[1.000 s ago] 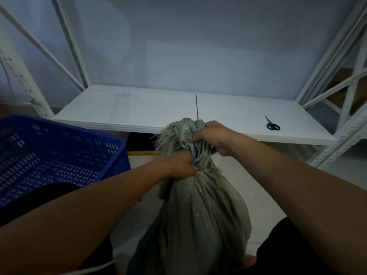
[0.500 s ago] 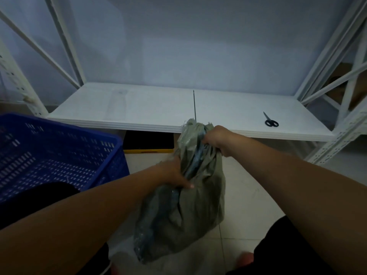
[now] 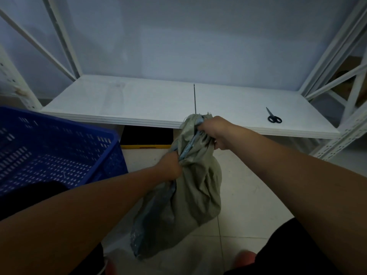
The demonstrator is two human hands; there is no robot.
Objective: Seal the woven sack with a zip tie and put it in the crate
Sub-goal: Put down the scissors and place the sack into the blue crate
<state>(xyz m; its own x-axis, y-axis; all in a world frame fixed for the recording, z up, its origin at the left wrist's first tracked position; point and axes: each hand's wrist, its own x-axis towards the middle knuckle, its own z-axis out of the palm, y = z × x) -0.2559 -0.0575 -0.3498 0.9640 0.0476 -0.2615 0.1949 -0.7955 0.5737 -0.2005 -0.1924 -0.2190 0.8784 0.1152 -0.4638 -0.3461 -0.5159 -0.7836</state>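
While the sack hung between our hands, we gripped it at two places along its gathered top. Our right hand was closed in a fist around the very mouth of the sack, just in front of the shelf edge, with a few frayed ends of the weave sticking up past the knuckles. Our left hand was closed too, clenched on the bunched fabric lower down and to the left of the right hand, so the stretch of neck between the two fists ran on a slant. Below the left hand the grey-green body of the sack drooped loosely over the tiled floor, its bluish side seam turned toward us; we could not tell whether its bottom corner touched the tiles.

The blue crate stood to the left, apart from the sack, its slotted walls facing us. A thin dark zip tie lay on the white shelf, straight behind the sack's mouth, its near end hidden by the fabric. Scissors lay further right on the same shelf, well apart from our hands.

We could read no brand, label or writing on the sack, the crate or the shelf.
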